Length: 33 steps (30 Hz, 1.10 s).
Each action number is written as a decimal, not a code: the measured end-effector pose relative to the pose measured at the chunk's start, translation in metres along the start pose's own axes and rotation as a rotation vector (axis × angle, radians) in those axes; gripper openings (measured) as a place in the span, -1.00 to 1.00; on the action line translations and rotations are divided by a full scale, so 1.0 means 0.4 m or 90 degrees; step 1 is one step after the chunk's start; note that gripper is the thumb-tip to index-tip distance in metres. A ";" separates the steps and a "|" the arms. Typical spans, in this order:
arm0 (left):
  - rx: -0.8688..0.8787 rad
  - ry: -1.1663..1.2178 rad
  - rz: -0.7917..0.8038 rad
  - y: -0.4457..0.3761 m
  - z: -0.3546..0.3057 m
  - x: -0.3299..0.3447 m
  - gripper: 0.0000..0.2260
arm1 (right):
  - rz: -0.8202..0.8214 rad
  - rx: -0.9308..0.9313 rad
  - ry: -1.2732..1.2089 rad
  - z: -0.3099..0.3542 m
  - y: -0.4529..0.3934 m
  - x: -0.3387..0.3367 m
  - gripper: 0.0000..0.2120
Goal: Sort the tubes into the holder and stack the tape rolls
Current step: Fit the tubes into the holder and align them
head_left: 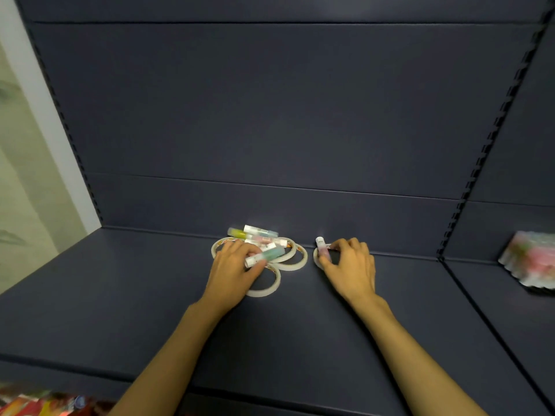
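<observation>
Several white tape rolls (289, 261) lie flat and overlapping on the dark shelf (150, 295), near its back wall. Several small tubes rest on and behind them, among them a yellow-green tube (237, 233) and a clear tube (260, 230). My left hand (232, 270) grips a teal tube (265, 256) over the rolls. To the right, my right hand (350, 265) pinches a pink tube (322, 250) that stands tilted over another tape roll (316, 259), mostly hidden by the fingers. No holder is in view.
A stack of pink and green packets (530, 261) sits on the neighbouring shelf at the right, past a slotted upright (480, 163). Colourful packages (39, 402) show at the bottom left corner. A pale wall (27, 181) borders the left.
</observation>
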<state>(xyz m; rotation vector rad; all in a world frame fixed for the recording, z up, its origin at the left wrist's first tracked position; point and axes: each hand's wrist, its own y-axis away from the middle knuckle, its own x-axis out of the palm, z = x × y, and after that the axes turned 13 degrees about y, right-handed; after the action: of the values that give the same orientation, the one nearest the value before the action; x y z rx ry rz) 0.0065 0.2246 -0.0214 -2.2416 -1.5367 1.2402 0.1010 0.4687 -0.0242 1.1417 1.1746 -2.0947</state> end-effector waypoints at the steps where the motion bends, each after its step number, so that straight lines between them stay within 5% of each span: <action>1: -0.024 0.054 -0.015 -0.001 -0.005 0.000 -0.87 | 0.004 0.010 0.017 0.000 0.001 0.003 -0.61; 10: -0.082 0.211 -0.190 -0.009 -0.022 -0.005 -0.76 | 0.020 0.027 0.013 -0.001 0.014 -0.003 -0.63; 17: -0.101 0.325 -0.154 0.001 -0.049 -0.016 -0.83 | 0.000 0.120 -0.173 -0.011 0.021 -0.033 -0.88; 27: -0.114 0.414 -0.148 0.007 -0.103 -0.014 -0.82 | -0.138 0.211 -0.416 -0.033 0.089 -0.171 -0.94; 33: -0.303 0.698 -0.105 -0.005 -0.157 0.045 -0.78 | -0.147 0.240 -0.432 -0.108 0.149 -0.259 -0.88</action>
<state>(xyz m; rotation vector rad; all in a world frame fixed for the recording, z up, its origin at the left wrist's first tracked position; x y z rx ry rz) 0.0511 0.2599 0.0105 -2.2652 -1.4965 -0.4647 0.2185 0.4758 0.0235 0.3540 0.6201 -2.6468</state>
